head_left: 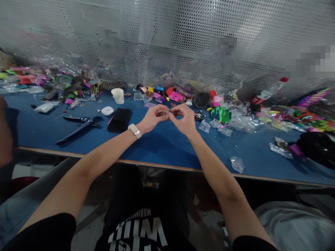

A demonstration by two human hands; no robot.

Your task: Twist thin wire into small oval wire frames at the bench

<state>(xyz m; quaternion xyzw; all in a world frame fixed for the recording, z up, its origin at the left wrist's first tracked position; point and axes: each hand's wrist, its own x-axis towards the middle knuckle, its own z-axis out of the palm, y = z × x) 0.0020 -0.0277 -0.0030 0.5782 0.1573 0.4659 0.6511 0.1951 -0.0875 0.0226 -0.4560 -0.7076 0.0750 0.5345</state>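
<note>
Both hands meet above the middle of the blue table (162,150), fingertips pinched close together. My left hand (154,118), with a pale watch band (135,131) on its wrist, is closed at the fingertips. Opposite it, my right hand (184,118) is closed in a similar pinch. Whatever lies between the fingertips is too small and hidden to make out. Left of the hands lies a black phone (119,120). Just right of them are a black piece with white marks (199,115) and a crumpled clear wrapper (204,126).
Heaped colourful bits and plastic bags line the perforated metal wall (167,45). A paper cup (118,96), white case (107,111) and dark blade-shaped pieces (78,130) sit left. A red-capped bottle (270,91) leans at right. Another person's arm (5,132) shows at far left.
</note>
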